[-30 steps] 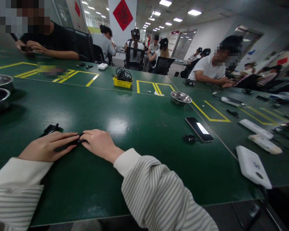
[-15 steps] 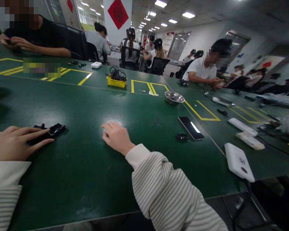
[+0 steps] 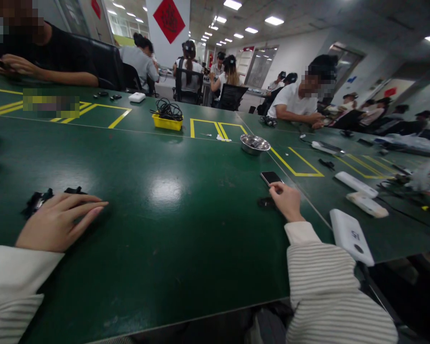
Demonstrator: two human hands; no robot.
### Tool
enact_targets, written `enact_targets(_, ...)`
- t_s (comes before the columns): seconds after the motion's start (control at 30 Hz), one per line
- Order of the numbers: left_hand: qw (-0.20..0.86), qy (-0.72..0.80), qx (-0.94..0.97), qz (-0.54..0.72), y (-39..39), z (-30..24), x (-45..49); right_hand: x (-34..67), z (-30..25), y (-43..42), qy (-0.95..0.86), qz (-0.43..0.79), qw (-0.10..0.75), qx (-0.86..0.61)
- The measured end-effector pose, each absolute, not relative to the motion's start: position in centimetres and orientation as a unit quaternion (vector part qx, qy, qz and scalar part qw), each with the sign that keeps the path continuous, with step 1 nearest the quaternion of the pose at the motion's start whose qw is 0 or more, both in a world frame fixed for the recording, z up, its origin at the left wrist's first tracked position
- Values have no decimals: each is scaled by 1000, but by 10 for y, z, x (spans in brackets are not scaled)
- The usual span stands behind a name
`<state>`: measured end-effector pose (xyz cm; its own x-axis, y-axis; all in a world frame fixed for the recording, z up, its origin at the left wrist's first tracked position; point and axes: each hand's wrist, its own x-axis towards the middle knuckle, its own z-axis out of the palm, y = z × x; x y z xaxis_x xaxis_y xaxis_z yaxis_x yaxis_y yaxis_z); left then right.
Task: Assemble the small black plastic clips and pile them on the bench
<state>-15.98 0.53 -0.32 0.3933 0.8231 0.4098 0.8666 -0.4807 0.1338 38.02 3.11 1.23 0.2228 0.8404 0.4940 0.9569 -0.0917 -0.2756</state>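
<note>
My left hand (image 3: 57, 222) lies flat on the green table (image 3: 172, 210), fingers stretched out, resting over small black parts. Some of these black parts (image 3: 36, 200) stick out beyond its fingers on the far left. My right hand (image 3: 287, 201) is reached out to the right, fingers curled over the near end of a black phone (image 3: 270, 177) that lies flat on the table. A small black piece (image 3: 266, 202) sits just left of that hand, untouched. Both sleeves are striped.
A steel bowl (image 3: 253, 143) and a yellow tray of black cables (image 3: 166, 122) stand farther back. White devices (image 3: 351, 235) lie near the right edge. Yellow tape lines mark the table. Other people sit along the far and right sides.
My right hand has left the black parts and swung far right to the phone. My left hand stays on the black parts. The view has turned right.
</note>
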Motion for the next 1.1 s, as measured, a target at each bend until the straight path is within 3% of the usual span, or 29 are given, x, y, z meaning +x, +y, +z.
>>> enact_targets(0.3,-46,-362,-904,-222,-8,8,-28,315,7,41,-621,87,356,-693)
enact_targets(0.6,-86,-429,-877,-200,-3,8,37,184,-6,29,-661,126,388,-630)
enact_targets(0.8,-148,-461,-844,-230,6,3,20,183,1,22,-695,226,426,-534)
enact_targets(1.1,-158,-483,-827,-242,18,1,10,232,20,21,-791,329,243,-455)
